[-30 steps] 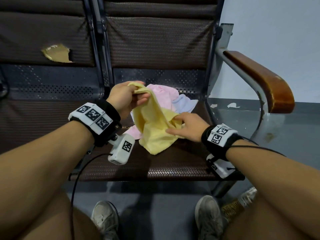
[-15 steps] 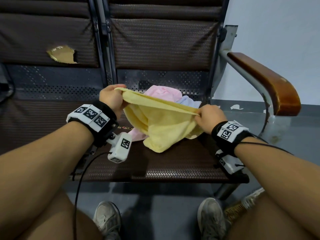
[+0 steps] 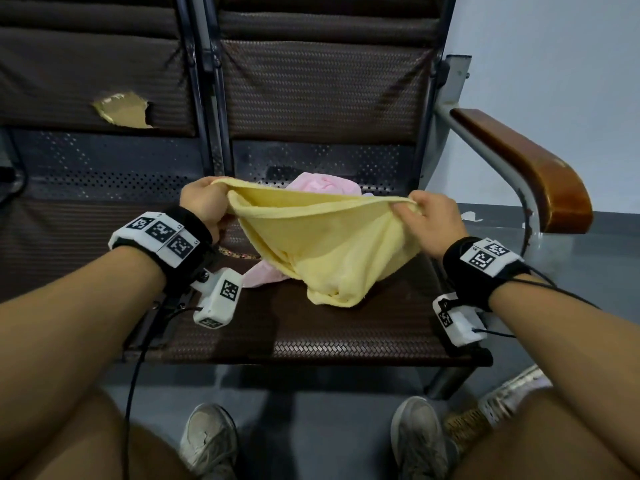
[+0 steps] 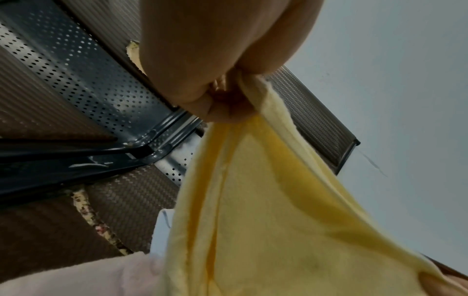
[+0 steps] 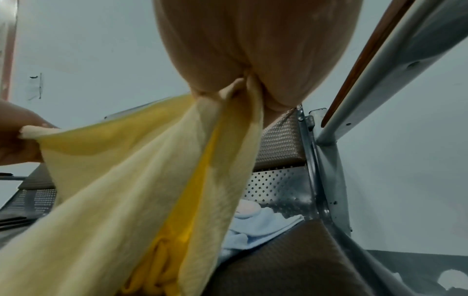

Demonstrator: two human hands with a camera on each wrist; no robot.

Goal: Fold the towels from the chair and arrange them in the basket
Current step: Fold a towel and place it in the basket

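Yellow towel (image 3: 332, 247), soft terry with a hemmed edge, stretched between two hands above the chair (image 3: 311, 334) seat. Left hand (image 3: 204, 206) gripping one top corner, fingers curled tight round the bunched cloth, seen close in the left wrist view (image 4: 222, 100). Right hand (image 3: 433, 220) pinching the opposite corner, fingers and thumb closed on gathered folds, plain in the right wrist view (image 5: 243, 86). Top hem pulled nearly taut from hand to hand; the rest sagging in a loose pouch, lowest folds touching the seat near its middle.

Three towels in all. Pink towel (image 3: 322, 183), fluffy and crumpled, lying at the back of the seat behind the yellow one, a flap showing below it toward the seat's left edge (image 3: 263, 277). Blue towel (image 5: 255, 226), soft and rumpled, at the back right corner of the seat, mostly hidden in the head view.

Seat of dark brown woven-pattern padding; backrest alike, with a perforated grey metal panel between. One armrest (image 3: 519, 168), glossy brown wood on a grey metal bar, along the right edge. Second seat adjoining on the left, a torn patch (image 3: 121, 110) in its backrest showing yellowish foam. Two grey shoes (image 3: 207, 441) on the floor below. Basket not clearly identifiable.
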